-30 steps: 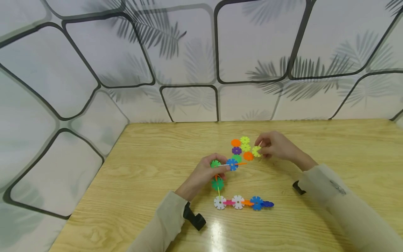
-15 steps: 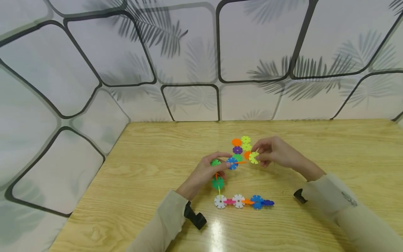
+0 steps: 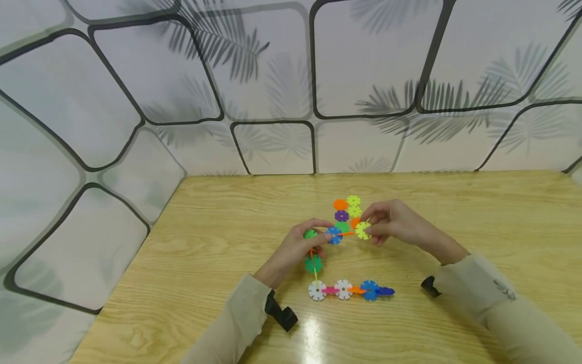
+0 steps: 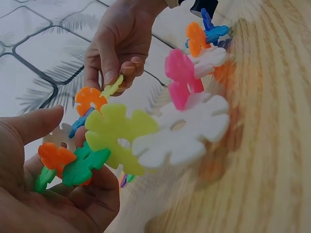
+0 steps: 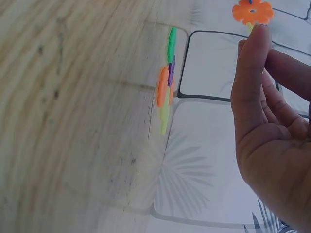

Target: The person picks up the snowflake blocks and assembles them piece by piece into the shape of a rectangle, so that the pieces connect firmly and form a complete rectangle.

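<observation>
A chain of slotted snowflake discs is joined at their notches. Its front row on the table has white discs (image 3: pixel 317 290), a pink one (image 4: pixel 183 80) and a blue disc (image 3: pixel 370 290). From one white disc a yellow disc (image 4: pixel 119 138) leads up to a green disc (image 3: pixel 313 263). My left hand (image 3: pixel 291 250) holds the raised end, thumb by another blue disc (image 3: pixel 334 235). Beyond that blue disc sticks out an orange disc (image 4: pixel 90 99). My right hand (image 3: pixel 397 225) pinches a yellow-green disc (image 3: pixel 362 231) right at the orange disc's edge.
Loose discs lie behind the hands: an orange one (image 3: pixel 340 205), yellow-green ones (image 3: pixel 353 200), a purple one (image 3: pixel 341 216) and a green one (image 3: pixel 341 226). A patterned wall covering (image 3: pixel 273 91) rises behind the wooden table (image 3: pixel 204 217).
My right hand has moved left and toward me, bringing the yellow-green disc from beside the loose discs to the orange disc's edge. The left hand has stayed nearly still with the chain.
</observation>
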A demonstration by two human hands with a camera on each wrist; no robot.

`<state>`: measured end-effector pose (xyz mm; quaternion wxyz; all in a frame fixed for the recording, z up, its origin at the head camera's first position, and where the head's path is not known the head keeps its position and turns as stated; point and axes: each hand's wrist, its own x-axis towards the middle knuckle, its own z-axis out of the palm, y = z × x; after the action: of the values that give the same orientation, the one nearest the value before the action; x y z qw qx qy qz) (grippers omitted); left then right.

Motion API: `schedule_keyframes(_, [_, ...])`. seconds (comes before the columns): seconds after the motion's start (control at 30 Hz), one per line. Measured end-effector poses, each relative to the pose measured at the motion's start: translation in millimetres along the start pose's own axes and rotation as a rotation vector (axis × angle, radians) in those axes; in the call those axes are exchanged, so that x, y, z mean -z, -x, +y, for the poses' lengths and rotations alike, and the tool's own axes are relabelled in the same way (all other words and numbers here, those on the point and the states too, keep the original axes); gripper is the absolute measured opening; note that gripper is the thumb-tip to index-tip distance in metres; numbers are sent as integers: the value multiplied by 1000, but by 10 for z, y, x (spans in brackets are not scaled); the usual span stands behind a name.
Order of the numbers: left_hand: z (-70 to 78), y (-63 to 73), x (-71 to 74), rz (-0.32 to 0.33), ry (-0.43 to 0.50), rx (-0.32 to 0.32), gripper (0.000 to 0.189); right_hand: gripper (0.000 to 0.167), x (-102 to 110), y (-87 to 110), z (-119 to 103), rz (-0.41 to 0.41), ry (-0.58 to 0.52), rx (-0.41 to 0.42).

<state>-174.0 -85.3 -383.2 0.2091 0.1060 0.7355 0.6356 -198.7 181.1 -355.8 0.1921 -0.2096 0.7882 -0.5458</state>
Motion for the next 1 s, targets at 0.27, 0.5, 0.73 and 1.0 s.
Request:
schedule_keyframes(0.27, [10,-12,-9,-4,-2,-11,36,22,-3,-9,2,8,-44,-8])
schedule_keyframes(0.5, [9,-22,-16,-7,5,-11,36,30,-56,-14,-8,14,-65,1])
schedule_keyframes(0.73, [7,-19,-32,5,27,-2,33,23,-126,-15,-5,30,-106,-13])
schedule_keyframes(1.0, [-13,4,-38,-5,62,20,30,12,-131,-19,-29,44,-149,-11])
